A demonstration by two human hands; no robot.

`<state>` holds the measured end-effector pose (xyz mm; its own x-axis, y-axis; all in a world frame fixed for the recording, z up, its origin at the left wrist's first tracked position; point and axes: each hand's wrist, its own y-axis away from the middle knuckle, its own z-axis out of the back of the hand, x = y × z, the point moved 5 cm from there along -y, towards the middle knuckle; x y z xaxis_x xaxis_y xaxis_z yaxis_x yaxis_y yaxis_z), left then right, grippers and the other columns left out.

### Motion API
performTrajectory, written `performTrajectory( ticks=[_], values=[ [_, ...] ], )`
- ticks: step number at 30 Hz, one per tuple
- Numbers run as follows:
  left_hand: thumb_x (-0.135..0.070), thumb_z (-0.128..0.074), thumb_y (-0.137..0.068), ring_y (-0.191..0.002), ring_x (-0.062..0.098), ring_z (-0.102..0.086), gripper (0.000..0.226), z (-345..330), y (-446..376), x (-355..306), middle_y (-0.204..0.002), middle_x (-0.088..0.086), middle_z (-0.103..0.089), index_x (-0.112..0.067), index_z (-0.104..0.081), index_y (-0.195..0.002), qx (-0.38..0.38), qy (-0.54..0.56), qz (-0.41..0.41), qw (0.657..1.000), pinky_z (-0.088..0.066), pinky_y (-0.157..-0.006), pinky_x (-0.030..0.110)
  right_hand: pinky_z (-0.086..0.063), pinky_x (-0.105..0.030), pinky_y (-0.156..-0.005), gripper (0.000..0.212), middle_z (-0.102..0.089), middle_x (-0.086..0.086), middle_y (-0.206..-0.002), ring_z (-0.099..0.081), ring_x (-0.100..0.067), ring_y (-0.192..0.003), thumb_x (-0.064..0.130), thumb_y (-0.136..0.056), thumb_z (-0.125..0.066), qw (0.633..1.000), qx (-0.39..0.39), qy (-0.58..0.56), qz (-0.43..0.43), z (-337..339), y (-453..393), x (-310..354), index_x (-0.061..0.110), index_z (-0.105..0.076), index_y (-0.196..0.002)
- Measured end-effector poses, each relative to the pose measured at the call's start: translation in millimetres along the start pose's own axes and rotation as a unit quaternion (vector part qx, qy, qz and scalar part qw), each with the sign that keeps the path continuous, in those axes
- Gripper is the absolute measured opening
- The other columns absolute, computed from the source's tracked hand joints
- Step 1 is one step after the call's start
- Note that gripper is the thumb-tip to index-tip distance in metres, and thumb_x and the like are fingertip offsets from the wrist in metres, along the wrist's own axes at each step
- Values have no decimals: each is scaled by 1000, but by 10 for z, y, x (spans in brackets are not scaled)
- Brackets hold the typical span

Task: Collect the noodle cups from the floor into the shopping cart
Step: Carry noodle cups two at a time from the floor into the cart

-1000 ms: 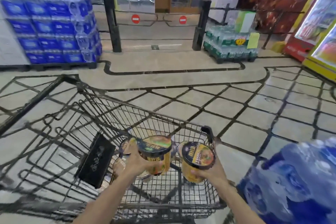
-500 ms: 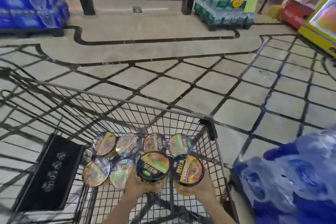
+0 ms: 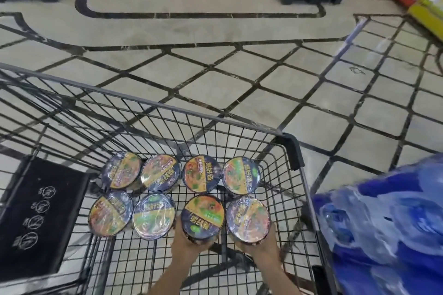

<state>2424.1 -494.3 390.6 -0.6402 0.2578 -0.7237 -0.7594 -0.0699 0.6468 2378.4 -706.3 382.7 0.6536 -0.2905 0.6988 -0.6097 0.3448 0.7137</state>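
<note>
Cups (image 3: 202, 216) and (image 3: 247, 220) low inside cart (image 3: 291, 151), left hand (image 3: 185, 245) and right hand (image 3: 257, 248) fingers wrapped round sidewalls beneath film lids; judged light, thin-walled, crushable, slick wrap, so hold mid-wall.

Your fingers in each grip hide behind the two near cups (image 3: 202, 217). Right of them, the blue pack (image 3: 388, 227) is blurred and cut off.
</note>
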Motion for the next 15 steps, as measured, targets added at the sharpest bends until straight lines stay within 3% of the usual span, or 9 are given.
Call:
performTrajectory(
  ticks=[2,4,8,12,15],
  values=[
    [-22,-95,-42,-109,25,-55,108,6,-5,81,-109,3,-55,-8,-41,-134,3,2,-4,1000,-44,-90,32,-48,-48,-94,104,-50,-12,-128,-51,-29,-109,4,-33,-93,998,-11,62,9,-31,54,47,30,-44,-122],
    [-34,-96,-39,-114,23,-50,116,31,21,92,-116,4,-52,-11,-37,-136,19,10,5,1000,-43,-93,31,-40,-28,-93,104,-50,-10,-129,-47,-20,-110,-1,-55,-88,985,-41,168,19,-5,105,79,18,-29,-139],
    [-9,-86,-64,-112,19,-45,95,31,-9,90,-128,10,-50,-9,-32,-142,42,42,37,998,-37,-95,28,-40,-23,-87,103,-45,1,-114,-42,-16,-107,-3,-61,-84,985,-7,170,-6,27,139,61,12,-21,-141],
    [3,-80,-68,-108,20,-47,82,37,-50,76,-114,6,-51,-7,-37,-137,40,70,37,996,-37,-92,28,-36,-33,-104,105,-48,-2,-120,-45,-19,-113,8,-63,-87,991,13,132,-29,33,154,18,17,-21,-143],
    [5,-80,-67,-108,21,-49,76,21,-70,81,-113,5,-53,-13,-40,-129,41,94,44,994,-39,-92,30,-36,-30,-100,100,-49,-5,-123,-45,-19,-112,3,-64,-85,995,18,95,-27,26,130,44,15,-24,-143]
  ],
)
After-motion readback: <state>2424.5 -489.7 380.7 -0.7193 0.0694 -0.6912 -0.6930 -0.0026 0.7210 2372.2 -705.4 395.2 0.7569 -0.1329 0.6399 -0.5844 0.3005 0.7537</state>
